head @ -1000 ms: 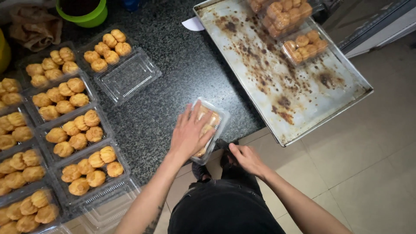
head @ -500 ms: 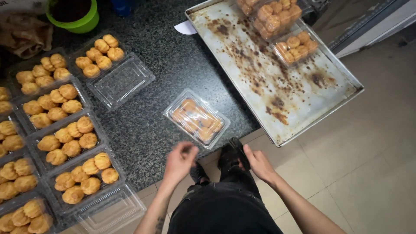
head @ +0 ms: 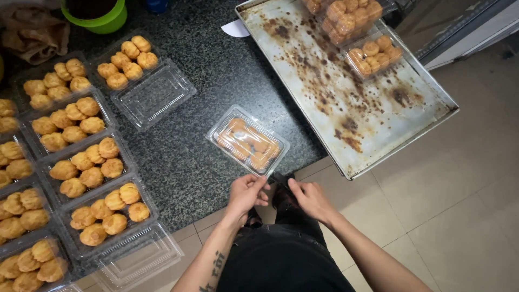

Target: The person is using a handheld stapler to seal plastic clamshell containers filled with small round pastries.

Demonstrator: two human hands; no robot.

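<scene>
- While both hands meet at six o'clock in the head view, just off the near edge of the black speckled counter (head: 216,162), the closed clear clamshell of pastries (head: 248,140) lies untouched at the centre, tilted so one corner points toward them.
- The left hand (head: 244,196) has its fingers curled in, thumb and forefinger pressed together as if pinching something small; what it pinches I cannot tell.
- The right hand (head: 309,199) sits just beside it at five o'clock, fingers bent toward the left fingertips; whether it grips anything is hidden.
- Judging from this, the work is on a small item between the fingertips. It would go best held close to the clamshell's near corner, with the pinch kept light and the box not nudged nearer the counter edge.
- At nine o'clock stand rows of open trays of cream puffs (head: 89,165), lids folded flat; a sleeve swung left could catch the lid of the nearest tray (head: 138,259) at seven o'clock.
- At one o'clock the stained metal baking sheet (head: 346,103) overhangs the counter, with closed filled boxes (head: 373,54) on its far end; it is best left unbumped.
- A green bowl (head: 100,16) sits at eleven o'clock, well apart.
</scene>
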